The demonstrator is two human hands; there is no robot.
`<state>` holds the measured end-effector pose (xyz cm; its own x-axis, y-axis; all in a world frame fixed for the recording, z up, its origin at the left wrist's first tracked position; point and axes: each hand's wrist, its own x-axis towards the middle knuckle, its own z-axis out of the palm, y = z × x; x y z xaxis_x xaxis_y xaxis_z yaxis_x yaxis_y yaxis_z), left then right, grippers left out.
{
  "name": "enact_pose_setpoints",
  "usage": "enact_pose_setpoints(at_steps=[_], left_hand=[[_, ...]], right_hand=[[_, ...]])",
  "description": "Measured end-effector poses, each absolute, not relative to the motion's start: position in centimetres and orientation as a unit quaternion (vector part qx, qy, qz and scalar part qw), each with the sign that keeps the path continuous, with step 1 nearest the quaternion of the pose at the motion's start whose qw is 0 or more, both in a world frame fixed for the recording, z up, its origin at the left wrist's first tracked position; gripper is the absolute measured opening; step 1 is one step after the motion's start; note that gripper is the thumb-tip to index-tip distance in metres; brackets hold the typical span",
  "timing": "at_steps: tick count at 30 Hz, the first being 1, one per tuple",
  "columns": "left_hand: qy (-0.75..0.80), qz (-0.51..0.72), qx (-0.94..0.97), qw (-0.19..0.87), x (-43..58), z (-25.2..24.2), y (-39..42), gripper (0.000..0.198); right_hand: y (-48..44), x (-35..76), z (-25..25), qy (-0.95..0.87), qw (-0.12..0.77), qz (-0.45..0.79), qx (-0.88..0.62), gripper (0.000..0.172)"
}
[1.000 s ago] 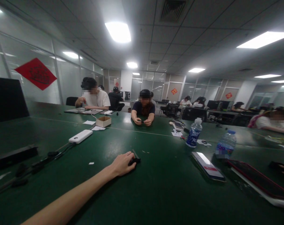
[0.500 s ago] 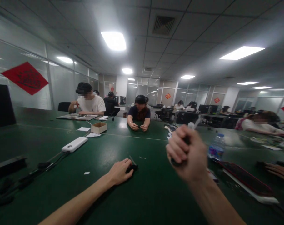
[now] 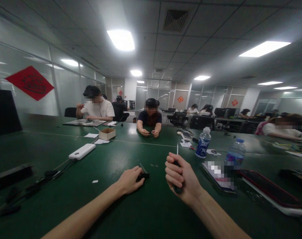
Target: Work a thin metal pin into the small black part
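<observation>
A: Head view. What changed?

B: Right hand [image 3: 182, 177] came in. A second ago only the left hand [image 3: 129, 180] was on the table [image 3: 151, 212]. Half a second ago the right fist was raised, high and close to the camera. Now it's lower and nearer the left hand, though I can't tell if it touches the table.

A: Grip?

B: Right fingers closed in a fist around a screwdriver [image 3: 177, 156]. Dark handle mostly hidden in the fist, thin shaft sticking out the top.

A: Left?

B: Hasn't moved. Palm down, fingers curled onto a small black part [image 3: 143, 175], pinning it to the table. Can't tell if it's pinched or just pressed.

A: So, meaning?

B: My read: tool in hand and brought near the part, not on it yet. Tip and part are near but apart.

A: Screwdriver axis?

B: Long axis about upright, tip pointing up and away from the table. It would need flipping or tilting to reach the part.

A: The part?

B: Too small to tell its axis. A thin dark strip [image 3: 143, 167] lies just behind it, running away and to the left.

A: Surroundings?

B: Two bottles [image 3: 203, 143] to the right, a white power bank [image 3: 82, 151] to the left, other people across the table.
</observation>
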<state>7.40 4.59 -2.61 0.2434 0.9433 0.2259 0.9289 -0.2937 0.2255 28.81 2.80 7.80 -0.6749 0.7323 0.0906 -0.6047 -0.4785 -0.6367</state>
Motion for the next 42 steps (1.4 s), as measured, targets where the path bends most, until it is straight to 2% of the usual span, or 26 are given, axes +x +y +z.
enact_pose_setpoints(at_steps=[3,5,10,14,17,21,27,32,37,42], left_hand=[[0.598,0.153,0.786,0.029,7.5,-2.5,4.6,0.025],[0.598,0.153,0.786,0.029,7.5,-2.6,4.7,0.027],[0.596,0.169,0.784,0.040,7.5,-3.0,5.2,0.026],[0.591,0.203,0.777,0.070,8.3,-2.9,5.0,0.027],[0.568,0.243,0.776,0.128,9.6,-2.6,4.3,0.028],[0.525,0.264,0.788,0.182,10.8,-2.3,3.5,0.027],[0.516,0.232,0.805,0.177,10.9,-2.4,3.3,0.029],[0.539,0.216,0.802,0.142,10.9,-3.2,3.8,0.028],[0.537,0.213,0.806,0.126,10.8,-3.2,3.8,0.029],[0.549,0.238,0.789,0.141,10.9,-2.6,3.7,0.030]], right_hand=[[5.0,28.9,6.0,-0.450,0.388,0.783,-0.184,0.035],[7.1,29.5,4.1,-0.570,0.369,0.684,-0.266,0.038],[11.0,31.6,-0.4,-0.745,0.257,0.457,-0.413,0.020],[10.3,31.5,-1.3,-0.826,0.249,0.302,-0.406,0.021],[8.7,30.3,-1.1,-0.843,0.268,0.271,-0.380,0.024],[7.3,29.2,-1.5,-0.852,0.294,0.275,-0.335,0.017],[7.4,29.3,-2.4,-0.848,0.301,0.271,-0.343,0.012],[7.6,28.9,-3.2,-0.848,0.276,0.209,-0.401,0.010],[7.2,28.7,-3.1,-0.848,0.246,0.186,-0.431,0.015],[7.8,29.8,-2.3,-0.865,0.250,0.202,-0.385,0.020]])
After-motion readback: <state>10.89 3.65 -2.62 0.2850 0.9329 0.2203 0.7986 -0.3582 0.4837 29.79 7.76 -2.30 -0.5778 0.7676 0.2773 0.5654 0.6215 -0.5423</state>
